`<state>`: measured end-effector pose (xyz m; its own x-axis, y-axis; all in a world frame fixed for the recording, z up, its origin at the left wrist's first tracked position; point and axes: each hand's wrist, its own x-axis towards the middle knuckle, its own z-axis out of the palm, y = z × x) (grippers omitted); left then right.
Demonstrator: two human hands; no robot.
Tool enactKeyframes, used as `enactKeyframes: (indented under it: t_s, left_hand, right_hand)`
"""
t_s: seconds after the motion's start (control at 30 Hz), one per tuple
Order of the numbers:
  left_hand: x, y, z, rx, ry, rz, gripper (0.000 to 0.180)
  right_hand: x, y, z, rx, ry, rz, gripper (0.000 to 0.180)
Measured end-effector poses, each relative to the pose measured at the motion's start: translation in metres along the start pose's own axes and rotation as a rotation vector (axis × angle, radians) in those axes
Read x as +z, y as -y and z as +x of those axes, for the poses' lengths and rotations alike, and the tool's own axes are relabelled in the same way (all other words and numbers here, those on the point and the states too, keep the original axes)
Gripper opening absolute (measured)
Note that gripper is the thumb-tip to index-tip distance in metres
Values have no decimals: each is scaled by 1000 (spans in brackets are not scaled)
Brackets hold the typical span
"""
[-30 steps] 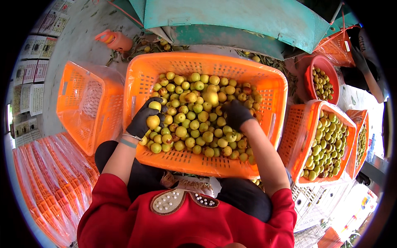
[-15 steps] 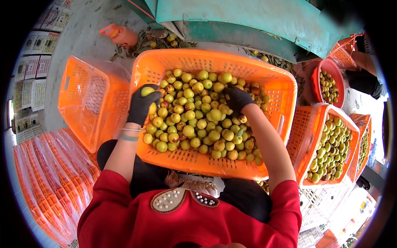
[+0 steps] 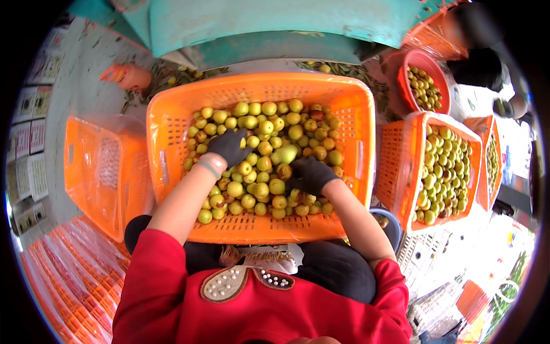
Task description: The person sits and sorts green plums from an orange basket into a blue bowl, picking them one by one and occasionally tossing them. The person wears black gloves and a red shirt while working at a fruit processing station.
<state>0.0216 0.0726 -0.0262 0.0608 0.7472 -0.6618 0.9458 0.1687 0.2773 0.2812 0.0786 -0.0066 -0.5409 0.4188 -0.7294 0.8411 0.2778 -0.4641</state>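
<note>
Both my hands wear dark gloves and reach into a large orange basket (image 3: 258, 232) lined with clear plastic. It holds many round yellow-green jujubes (image 3: 234, 189), some with brown patches. My left hand (image 3: 229, 148) is at the left-centre of the pile, its fingers curled against a jujube (image 3: 243, 142) at their tips. Right of the middle, my right hand (image 3: 312, 175) presses down among the fruit; its fingertips are hidden. Just beyond its fingers, a larger-looking pale green jujube (image 3: 285, 153) sits on top, slightly blurred.
An orange basket of jujubes (image 3: 417, 172) stands at right, a red tub (image 3: 405, 94) behind it. At left are an orange crate (image 3: 86, 172) and plastic-wrapped stacked crates (image 3: 74, 281). A teal metal machine (image 3: 269, 23) spans the back, with an orange container (image 3: 129, 75) on the floor nearby.
My left hand has moved from the basket's left rim, where it held a green jujube, into the pile. My right hand has come nearer the front. The view has shifted.
</note>
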Motion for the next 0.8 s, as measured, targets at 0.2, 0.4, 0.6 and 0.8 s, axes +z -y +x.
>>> enactKeyframes:
  t_s: [0.2,0.4,0.6,0.8]
  left_hand:
    - [17,5,-63,256,-170,-360,36]
    - [38,-156,-82,676,269,-1055,19]
    - [188,-325,-71,949,406,-1140,37]
    - [157,-268,-104,713,845,-1038,59]
  right_hand:
    - [22,-23,-37,-263,-125,325,40]
    - [1,-54,-159,-122,-117,1173,23]
    - [128,-183,-255,485,-862,602,25]
    - [343,-252,-209,1080,-1019,340,51]
